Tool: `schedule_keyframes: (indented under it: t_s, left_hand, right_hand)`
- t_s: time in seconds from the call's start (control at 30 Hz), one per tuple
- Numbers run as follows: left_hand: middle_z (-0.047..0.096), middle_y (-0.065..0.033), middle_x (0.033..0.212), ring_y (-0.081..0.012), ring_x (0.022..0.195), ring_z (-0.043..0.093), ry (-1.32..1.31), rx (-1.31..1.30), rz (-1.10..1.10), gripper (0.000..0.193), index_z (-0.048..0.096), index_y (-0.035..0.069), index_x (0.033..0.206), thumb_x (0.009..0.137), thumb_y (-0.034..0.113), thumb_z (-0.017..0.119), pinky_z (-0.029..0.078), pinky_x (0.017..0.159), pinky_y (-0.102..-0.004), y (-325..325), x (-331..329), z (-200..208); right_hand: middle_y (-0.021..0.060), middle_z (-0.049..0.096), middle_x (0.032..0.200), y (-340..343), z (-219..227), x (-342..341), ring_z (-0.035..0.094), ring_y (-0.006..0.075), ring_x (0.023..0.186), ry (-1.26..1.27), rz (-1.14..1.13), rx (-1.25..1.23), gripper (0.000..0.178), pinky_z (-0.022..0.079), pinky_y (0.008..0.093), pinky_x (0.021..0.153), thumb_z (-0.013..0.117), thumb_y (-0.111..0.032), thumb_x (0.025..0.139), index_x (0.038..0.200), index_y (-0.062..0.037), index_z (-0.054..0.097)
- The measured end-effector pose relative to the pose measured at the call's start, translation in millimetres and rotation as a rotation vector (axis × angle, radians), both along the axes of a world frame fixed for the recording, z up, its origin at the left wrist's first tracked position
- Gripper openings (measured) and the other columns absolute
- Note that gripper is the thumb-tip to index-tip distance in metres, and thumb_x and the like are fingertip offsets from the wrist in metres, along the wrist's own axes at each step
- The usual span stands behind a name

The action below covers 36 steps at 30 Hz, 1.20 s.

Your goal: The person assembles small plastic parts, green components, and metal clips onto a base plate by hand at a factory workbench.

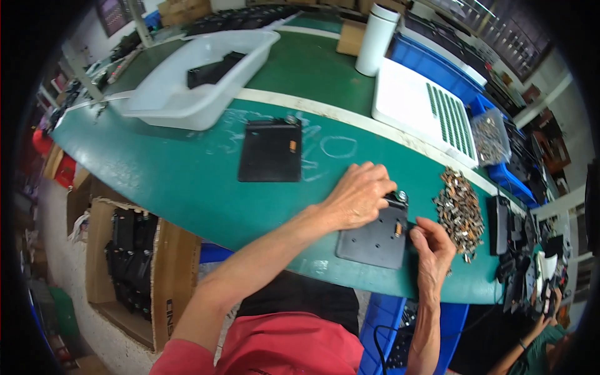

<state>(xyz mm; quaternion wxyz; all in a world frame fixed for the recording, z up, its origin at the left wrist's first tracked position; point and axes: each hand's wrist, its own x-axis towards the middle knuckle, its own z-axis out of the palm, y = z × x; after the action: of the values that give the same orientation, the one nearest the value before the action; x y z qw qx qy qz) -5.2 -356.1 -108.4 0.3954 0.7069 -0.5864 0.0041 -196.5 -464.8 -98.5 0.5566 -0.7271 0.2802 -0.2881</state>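
A flat black plate with small holes and a copper-coloured clip lies on the green table in front of me. My left hand has its fingers curled over the plate's far edge, gripping it beside a small round metal piece. By the plate's right edge is my right hand, thumb and forefinger slightly apart with nothing visible between them. Further left lies a second black plate, also with a copper-coloured clip. Right of my right hand is a heap of small metal clips.
A white bin with black parts stands at the far left. Beyond the heap are a white slotted panel, a white bottle and blue crates. A cardboard box of black parts is below left; another person's arm shows lower right.
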Motion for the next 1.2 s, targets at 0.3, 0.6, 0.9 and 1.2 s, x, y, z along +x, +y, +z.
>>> schedule_keyframes:
  t_s: [0.3,0.6,0.9,1.2]
  left_hand:
    - [0.060,-0.0126,0.099,-0.0308,0.097,0.055,0.041,-0.049,0.056,0.028,0.067,-0.002,0.105,0.079,0.008,0.066,0.043,0.089,-0.0408,20,11,26]
    - [0.061,-0.0116,0.102,-0.0295,0.100,0.058,-0.090,-0.016,0.285,0.028,0.065,-0.001,0.105,0.079,0.010,0.064,0.046,0.089,-0.0374,103,93,52]
    - [0.061,-0.0126,0.104,-0.0274,0.103,0.058,-0.033,0.042,0.415,0.032,0.064,-0.003,0.110,0.080,0.006,0.062,0.044,0.092,-0.0354,143,126,29]
    - [0.059,-0.0111,0.100,-0.0304,0.100,0.054,-0.088,0.072,0.342,0.031,0.065,0.000,0.109,0.079,0.006,0.065,0.041,0.088,-0.0416,132,130,16]
  right_hand:
    - [0.0014,0.065,0.088,0,-6,-2,0.059,0.0079,0.080,-0.092,0.011,0.061,0.023,0.047,0.0220,0.075,0.071,-0.005,0.087,0.109,0.0020,0.068]
    - [0.0021,0.066,0.089,-3,-6,-4,0.058,0.0091,0.081,-0.043,0.028,0.000,0.025,0.047,0.0238,0.075,0.072,-0.011,0.087,0.109,0.0010,0.068]
    - [0.0016,0.063,0.085,2,-6,-2,0.057,0.0084,0.075,-0.026,0.026,-0.060,0.019,0.047,0.0224,0.071,0.067,0.001,0.085,0.104,0.0020,0.069]
    - [0.0014,0.058,0.083,4,-4,-1,0.056,0.0086,0.074,0.004,0.024,-0.109,0.019,0.046,0.0222,0.070,0.067,0.003,0.084,0.103,0.0024,0.069]
